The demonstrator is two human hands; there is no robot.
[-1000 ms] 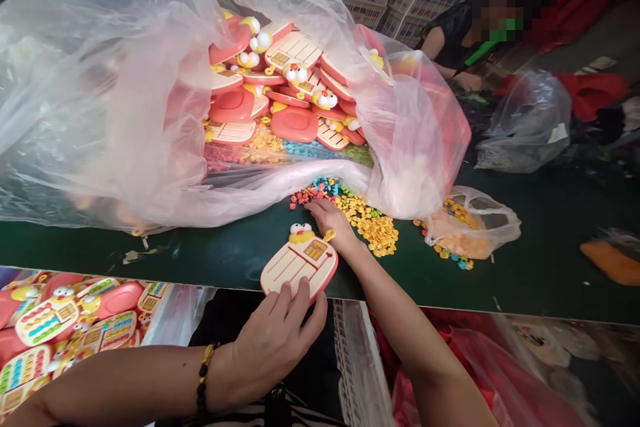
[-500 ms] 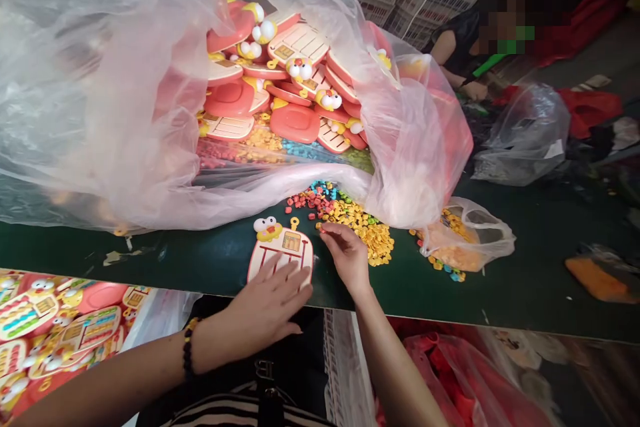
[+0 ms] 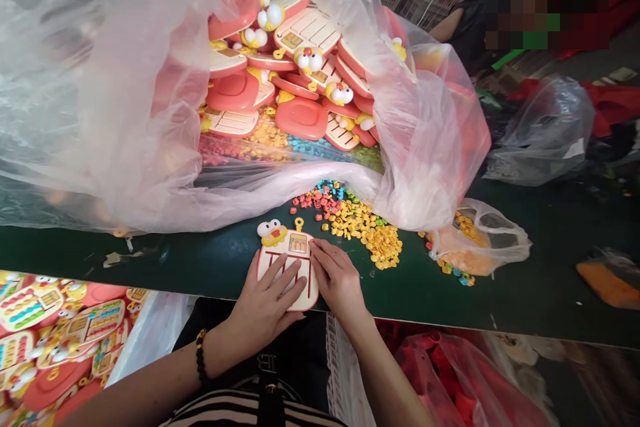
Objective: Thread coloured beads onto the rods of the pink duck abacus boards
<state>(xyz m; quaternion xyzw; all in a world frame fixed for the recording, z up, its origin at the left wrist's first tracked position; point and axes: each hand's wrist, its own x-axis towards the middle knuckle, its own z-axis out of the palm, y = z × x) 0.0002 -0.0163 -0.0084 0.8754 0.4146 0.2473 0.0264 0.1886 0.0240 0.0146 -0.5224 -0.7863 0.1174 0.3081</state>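
Observation:
A cream toy board with red slots, a yellow duck-like head with bulging white eyes and a yellow loop lies on the dark green table. My left hand rests over its lower part, fingers spread flat across the slots and thumb near the bottom edge. My right hand is closed in a pinch at the board's upper right corner; the small plastic bead between its fingertips is mostly hidden. Just beyond the right hand lies a loose heap of yellow beads, with red beads and a few blue and green ones behind.
A large clear plastic bag full of similar toy boards covers the back. To the right stand a small bag of orange beads and another bag. Bead-filled boards lie lower left. A co-worker sits at far right.
My right hand has moved left from beside the bead heap onto the board's upper right corner, bringing the bead along. My left hand stays on the board, its index finger now along the left edge.

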